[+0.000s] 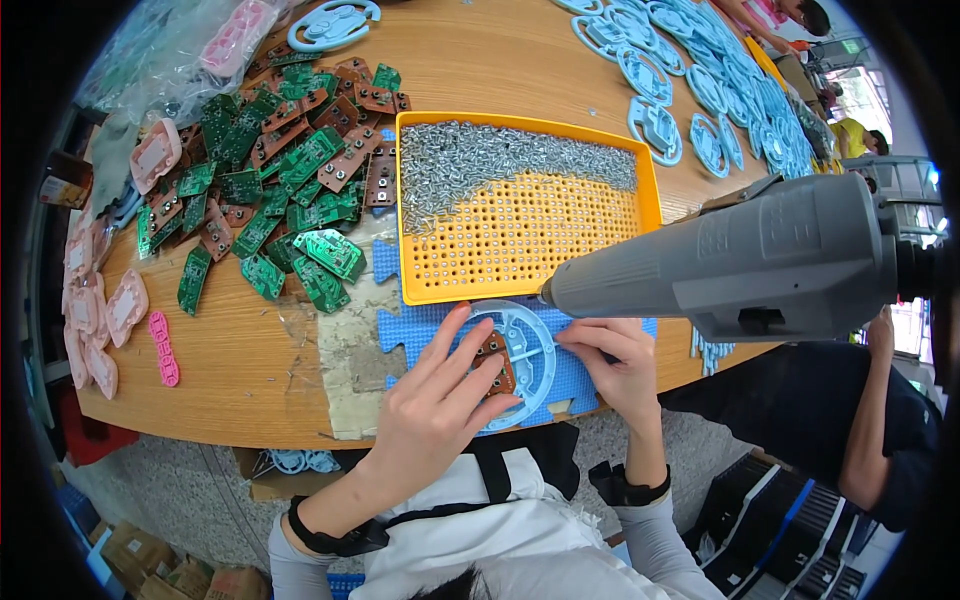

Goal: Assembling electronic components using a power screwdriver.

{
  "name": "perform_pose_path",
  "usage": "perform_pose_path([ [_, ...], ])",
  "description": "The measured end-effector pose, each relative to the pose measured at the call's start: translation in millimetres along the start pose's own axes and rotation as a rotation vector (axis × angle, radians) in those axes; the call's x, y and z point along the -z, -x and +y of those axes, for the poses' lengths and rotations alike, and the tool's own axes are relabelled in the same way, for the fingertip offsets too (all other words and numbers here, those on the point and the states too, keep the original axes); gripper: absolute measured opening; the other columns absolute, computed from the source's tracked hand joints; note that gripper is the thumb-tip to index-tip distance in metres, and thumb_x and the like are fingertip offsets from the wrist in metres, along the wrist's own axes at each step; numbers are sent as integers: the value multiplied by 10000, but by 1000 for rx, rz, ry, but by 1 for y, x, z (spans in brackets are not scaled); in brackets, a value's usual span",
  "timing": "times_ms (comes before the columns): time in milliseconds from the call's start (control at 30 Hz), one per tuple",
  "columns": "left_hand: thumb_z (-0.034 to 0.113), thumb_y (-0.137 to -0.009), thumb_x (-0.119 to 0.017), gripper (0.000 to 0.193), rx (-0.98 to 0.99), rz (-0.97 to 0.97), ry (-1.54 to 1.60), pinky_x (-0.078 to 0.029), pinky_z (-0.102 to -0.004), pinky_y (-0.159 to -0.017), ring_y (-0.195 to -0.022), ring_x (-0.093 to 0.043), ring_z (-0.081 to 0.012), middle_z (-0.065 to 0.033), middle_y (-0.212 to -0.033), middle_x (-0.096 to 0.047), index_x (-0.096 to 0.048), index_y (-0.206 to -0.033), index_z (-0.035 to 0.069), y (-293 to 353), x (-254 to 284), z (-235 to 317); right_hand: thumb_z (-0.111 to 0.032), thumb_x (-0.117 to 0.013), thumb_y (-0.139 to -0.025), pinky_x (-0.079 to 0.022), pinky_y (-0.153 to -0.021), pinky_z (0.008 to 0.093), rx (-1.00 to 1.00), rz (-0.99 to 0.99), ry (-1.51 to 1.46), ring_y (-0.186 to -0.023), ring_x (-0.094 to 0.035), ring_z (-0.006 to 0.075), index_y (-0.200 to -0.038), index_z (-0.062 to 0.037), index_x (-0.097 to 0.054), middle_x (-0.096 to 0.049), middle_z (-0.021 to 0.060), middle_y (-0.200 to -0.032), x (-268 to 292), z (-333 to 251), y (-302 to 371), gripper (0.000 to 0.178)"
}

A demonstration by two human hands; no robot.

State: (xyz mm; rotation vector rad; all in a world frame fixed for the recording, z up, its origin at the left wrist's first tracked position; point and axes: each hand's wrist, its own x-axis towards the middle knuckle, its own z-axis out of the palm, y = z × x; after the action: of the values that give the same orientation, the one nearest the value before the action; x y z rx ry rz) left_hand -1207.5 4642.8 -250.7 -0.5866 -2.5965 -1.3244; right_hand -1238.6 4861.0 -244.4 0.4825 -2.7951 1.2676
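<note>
A round light blue plastic shell (545,375), shaped like a toy steering wheel, lies on the blue foam mat (580,385) in front of me. Within it sits a brown circuit board (495,365), partly covered by my fingers. My left hand (440,400) rests over the board and the shell's left side, fingers stretched out and apart. At the shell's right edge, my right hand (618,365) pinches the end of a thin light blue stick (535,352) that reaches across the ring. A grey electric screwdriver (700,265) hangs above my right hand, its tip near the yellow tray.
Just beyond the shell stands a yellow perforated tray (520,235) with many small screws (500,150). Green and brown circuit boards (300,170) are heaped at left, near pink shells (125,305) and a pink strip (163,348). More blue shells (710,90) pile up at far right. A co-worker's arm (870,420) is at right.
</note>
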Motion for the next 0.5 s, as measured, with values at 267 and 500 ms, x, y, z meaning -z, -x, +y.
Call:
perform_pose_path([
  [267, 193, -605, -788, 387, 38, -22, -43, -476, -377, -852, -1121, -507, -347, -131, -1115, -591, -637, -917, 20, -2, 3, 2, 37, -718, -627, -440, -755, 290, -8, -2, 18, -820, -597, 201, -797, -41, -693, -649, 71, -868, 4, -10, -1, 188],
  [500, 211, -664, -752, 318, -10, -14, -90, -519, -325, -713, -1122, -509, -299, -104, -1104, -584, -616, -892, 36, -4, 2, 2, -235, -647, -820, -432, -888, 346, 25, 484, -467, -952, -576, 234, -1146, 112, -460, -596, 175, -1036, 6, -53, -17, 512],
])
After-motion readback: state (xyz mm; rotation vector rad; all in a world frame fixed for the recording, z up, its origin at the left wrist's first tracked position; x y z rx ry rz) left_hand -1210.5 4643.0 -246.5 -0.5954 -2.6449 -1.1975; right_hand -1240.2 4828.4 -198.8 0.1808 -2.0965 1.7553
